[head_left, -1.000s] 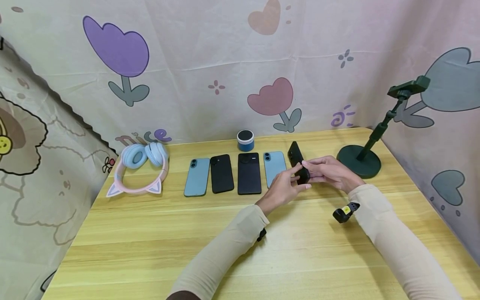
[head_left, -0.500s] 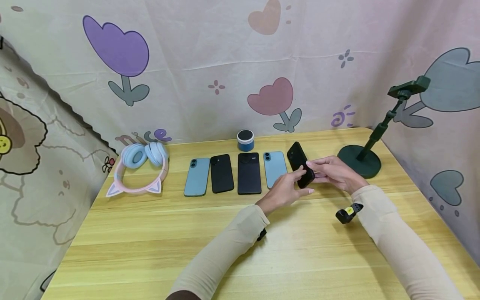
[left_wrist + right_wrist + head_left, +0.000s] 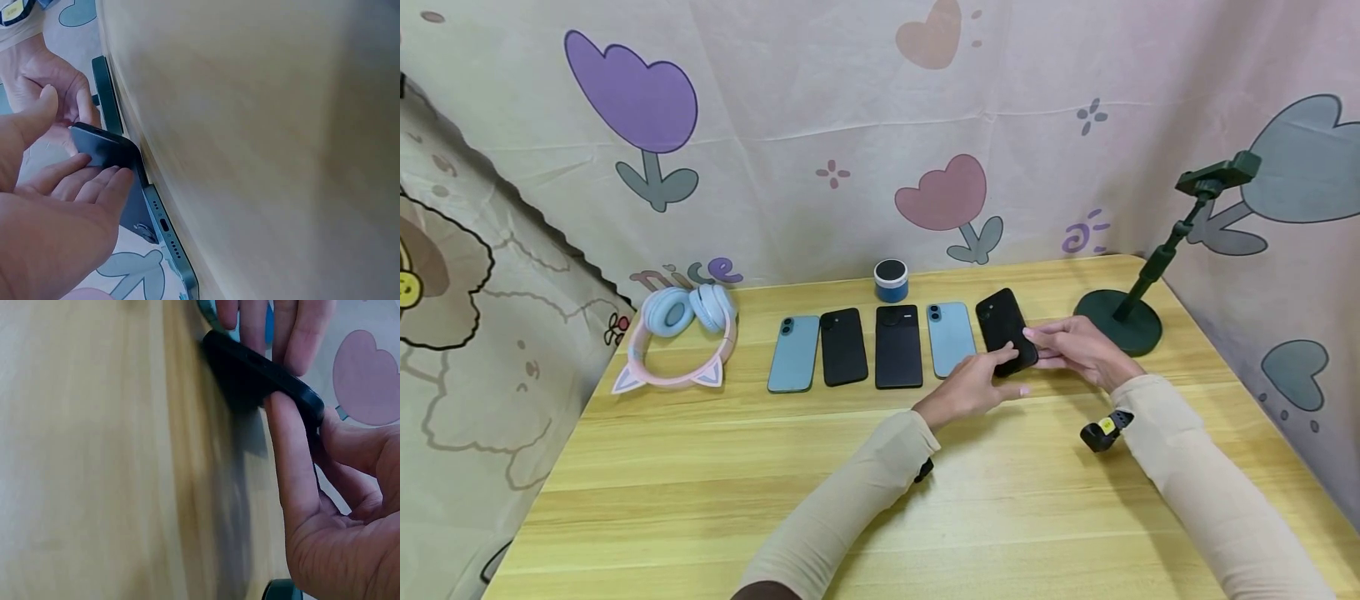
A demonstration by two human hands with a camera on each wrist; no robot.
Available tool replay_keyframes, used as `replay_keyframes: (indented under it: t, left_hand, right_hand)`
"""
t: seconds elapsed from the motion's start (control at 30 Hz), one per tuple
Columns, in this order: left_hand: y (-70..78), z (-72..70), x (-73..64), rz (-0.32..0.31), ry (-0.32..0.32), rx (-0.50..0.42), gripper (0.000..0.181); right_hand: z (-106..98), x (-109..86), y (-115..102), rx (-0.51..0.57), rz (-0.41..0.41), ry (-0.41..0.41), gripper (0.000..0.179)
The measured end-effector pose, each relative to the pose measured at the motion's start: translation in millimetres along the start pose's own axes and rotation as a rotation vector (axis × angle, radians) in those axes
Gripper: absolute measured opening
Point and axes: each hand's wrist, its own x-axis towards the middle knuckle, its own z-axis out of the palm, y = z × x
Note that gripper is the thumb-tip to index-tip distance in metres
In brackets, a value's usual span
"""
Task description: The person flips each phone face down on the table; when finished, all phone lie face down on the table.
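In the head view a black smartphone lies tilted at the right end of a row of phones, its camera side up and its right edge raised. My right hand pinches that raised edge between thumb and fingers. The right wrist view shows the thumb on one face and a finger under the other. From the left, my left hand touches the phone's back with nearly straight fingers. Beside it lies a light blue phone, partly behind my left hand.
Farther left lie a large black phone, a smaller black phone and a blue phone. Pink cat-ear headphones rest at the left. A blue-and-white cylinder stands behind. A dark green phone stand is at the right.
The black phone has turned from standing nearly on its edge to lying almost flat, back upward. My right hand has shifted slightly right and down with its edge; my left hand has barely moved.
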Motion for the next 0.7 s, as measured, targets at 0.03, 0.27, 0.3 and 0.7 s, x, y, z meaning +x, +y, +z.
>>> replay_keyframes:
  t: [0.03,0.27,0.3,0.7]
  left_hand:
    - [0.0,0.2,0.0,-0.002,-0.007,0.001,0.069]
    - [-0.3,1.2,1.2,-0.015,-0.045,0.008,0.070]
    - [-0.5,1.4,1.1,-0.014,-0.046,0.010,0.070]
    - [3.0,-40.6,-49.2,0.059,0.044,-0.004,0.063]
  right_hand:
    - [-1,0.5,1,-0.004,0.004,0.008,0.062]
    - [-5,3.7,8,-0.038,0.004,0.053,0.054]
    - [-4,3.9,9,-0.043,0.001,0.059,0.052]
    - [0,-6.8,6,-0.354,-0.047,0.178,0.038]
